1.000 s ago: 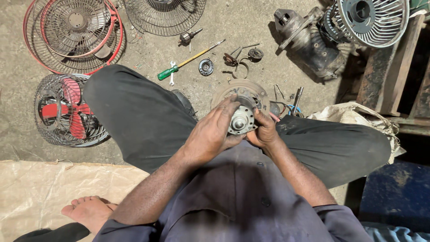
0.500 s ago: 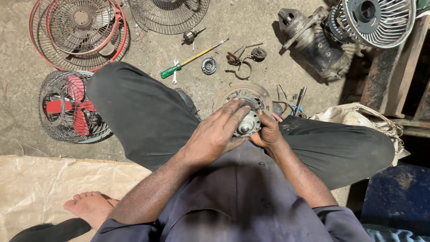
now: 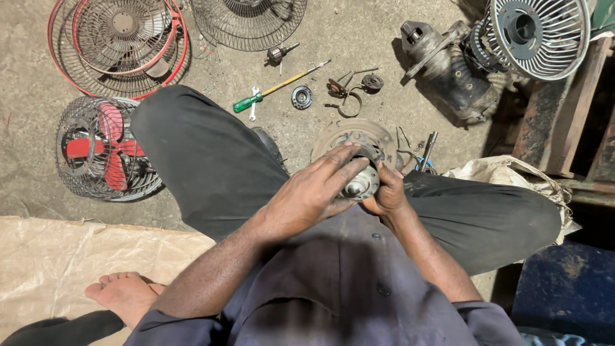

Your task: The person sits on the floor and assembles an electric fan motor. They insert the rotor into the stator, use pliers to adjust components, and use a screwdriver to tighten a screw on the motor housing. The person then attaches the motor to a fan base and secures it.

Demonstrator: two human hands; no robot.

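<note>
I sit cross-legged on a concrete floor and hold a small round metal motor part over my lap. My left hand lies over its left side, fingers stretched across the top. My right hand grips it from the right and below. A round metal motor housing plate lies on the floor just beyond my hands, partly hidden by them.
A green-handled screwdriver, a small bearing ring and loose clips lie ahead. Wire fan guards, a small fan with red blades, a dark motor and a white grille ring the spot. A tan sack lies left.
My left hand has slid further over the top of the motor part, covering more of it. My right hand keeps its grip. The view shifted slightly.
</note>
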